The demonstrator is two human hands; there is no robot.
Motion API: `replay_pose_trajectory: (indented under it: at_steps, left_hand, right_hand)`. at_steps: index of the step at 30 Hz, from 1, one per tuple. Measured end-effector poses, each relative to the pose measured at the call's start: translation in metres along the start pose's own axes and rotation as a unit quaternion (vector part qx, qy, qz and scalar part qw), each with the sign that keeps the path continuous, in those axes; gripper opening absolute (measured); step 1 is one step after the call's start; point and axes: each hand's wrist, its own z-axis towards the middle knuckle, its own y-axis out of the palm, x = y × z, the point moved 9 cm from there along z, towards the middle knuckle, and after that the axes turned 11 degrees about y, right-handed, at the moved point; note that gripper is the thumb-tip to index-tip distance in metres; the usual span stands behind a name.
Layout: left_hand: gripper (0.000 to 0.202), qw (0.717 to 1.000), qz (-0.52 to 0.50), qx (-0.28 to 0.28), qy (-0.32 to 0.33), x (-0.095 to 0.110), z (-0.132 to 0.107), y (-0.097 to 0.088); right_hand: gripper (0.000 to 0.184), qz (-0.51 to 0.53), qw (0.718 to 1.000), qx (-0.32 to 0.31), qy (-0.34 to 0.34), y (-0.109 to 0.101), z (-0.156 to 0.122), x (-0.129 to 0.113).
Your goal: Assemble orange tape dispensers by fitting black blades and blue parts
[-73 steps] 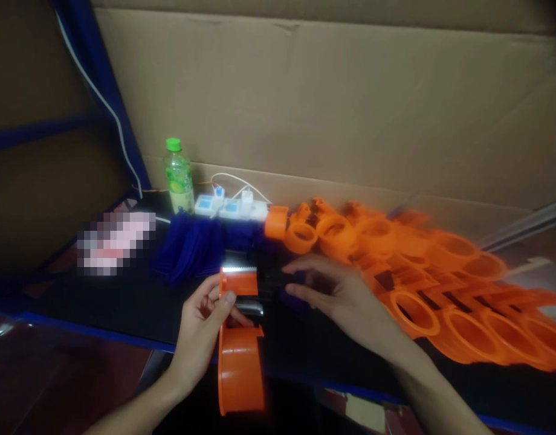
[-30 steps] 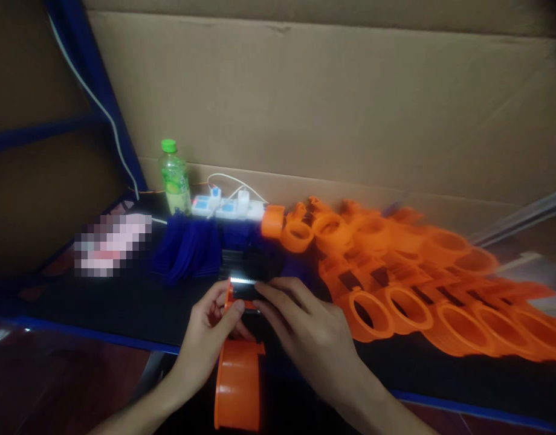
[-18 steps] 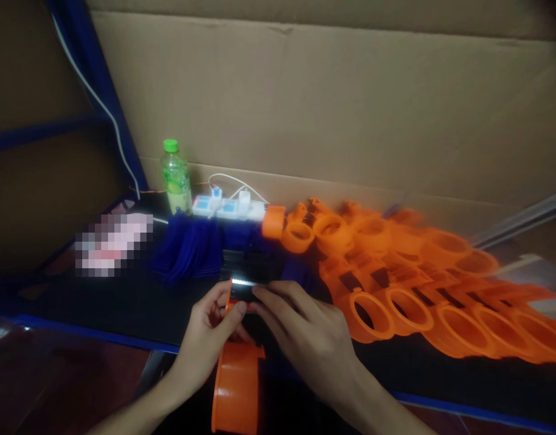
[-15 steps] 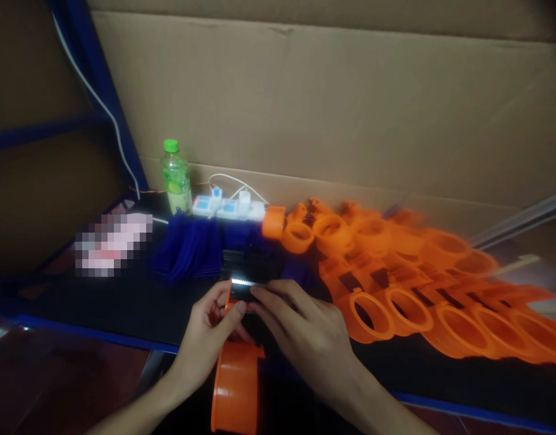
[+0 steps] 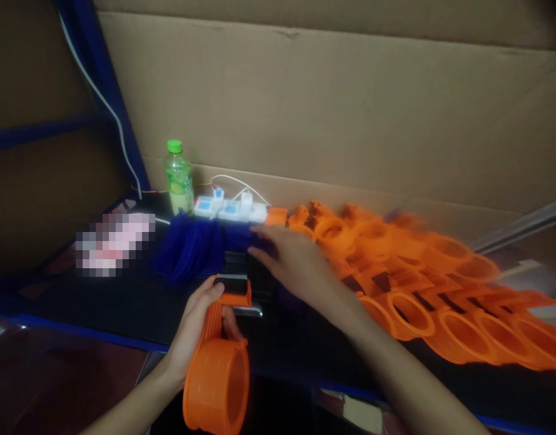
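An orange tape dispenser point(image 5: 217, 374) was gripped in the closed left hand point(image 5: 197, 320) at the black table's point(image 5: 101, 302) near edge; the right hand point(image 5: 296, 263) was spread open, empty, over the blue plastic pieces point(image 5: 191, 248).

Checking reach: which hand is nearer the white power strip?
Right. The right hand hovers just before the power strip; the left hand grips the orange tape dispenser nearer the person.

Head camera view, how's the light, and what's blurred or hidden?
Head view: dim, warm light, brightest on the cardboard wall; the orange rings at the right smear with motion blur; the right hand is soft, the left hand and its orange dispenser slightly sharper; a pixelated patch masks something at the left.
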Motion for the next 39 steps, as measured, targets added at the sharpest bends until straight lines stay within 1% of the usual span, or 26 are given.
replay_pose_trajectory:
  at_steps: [3, 5, 7, 13, 16, 20, 27, 32, 35, 39]
  left_hand:
    - [0.026, 1.0, 0.005, -0.011, 0.009, 0.002, 0.001, 0.002]
    - [0.024, 0.999, 0.007, -0.026, 0.017, 0.004, 0.0, 0.005]
    - [0.023, 0.999, 0.009, -0.033, 0.02, 0.006, -0.001, 0.008]
    - [0.023, 1.0, 0.001, -0.029, 0.008, 0.01, -0.002, 0.011]
    - [0.025, 1.0, -0.007, -0.023, 0.002, 0.006, -0.001, 0.009]
    - [0.033, 1.0, -0.015, -0.003, -0.014, -0.001, -0.001, 0.003]
    - [0.033, 1.0, -0.012, -0.006, -0.006, 0.004, -0.003, 0.005]
    - [0.042, 0.999, -0.025, 0.018, -0.01, 0.001, -0.003, 0.0]
    - [0.048, 0.999, -0.028, 0.025, -0.014, 0.0, -0.004, -0.002]
    - [0.048, 0.999, -0.032, 0.025, -0.013, 0.0, -0.003, -0.003]
  right_hand:
    - [0.038, -0.066, 0.996, -0.05, 0.014, 0.022, 0.032, 0.009]
    - [0.04, -0.087, 0.993, -0.074, 0.013, 0.034, 0.047, 0.011]
    - [0.041, -0.092, 0.992, -0.084, 0.009, 0.042, 0.057, 0.012]
    - [0.041, -0.102, 0.99, -0.097, 0.013, 0.058, 0.069, 0.023]
    - [0.04, -0.103, 0.99, -0.099, 0.013, 0.063, 0.07, 0.027]
    - [0.038, -0.106, 0.989, -0.097, 0.016, 0.066, 0.071, 0.029]
    - [0.04, -0.112, 0.988, -0.107, 0.01, 0.068, 0.071, 0.028]
    - [0.042, -0.107, 0.989, -0.106, 0.005, 0.069, 0.069, 0.027]
    - [0.04, -0.091, 0.991, -0.097, -0.002, 0.064, 0.069, 0.026]
    - [0.038, -0.054, 0.995, -0.08, -0.012, 0.044, 0.064, 0.022]
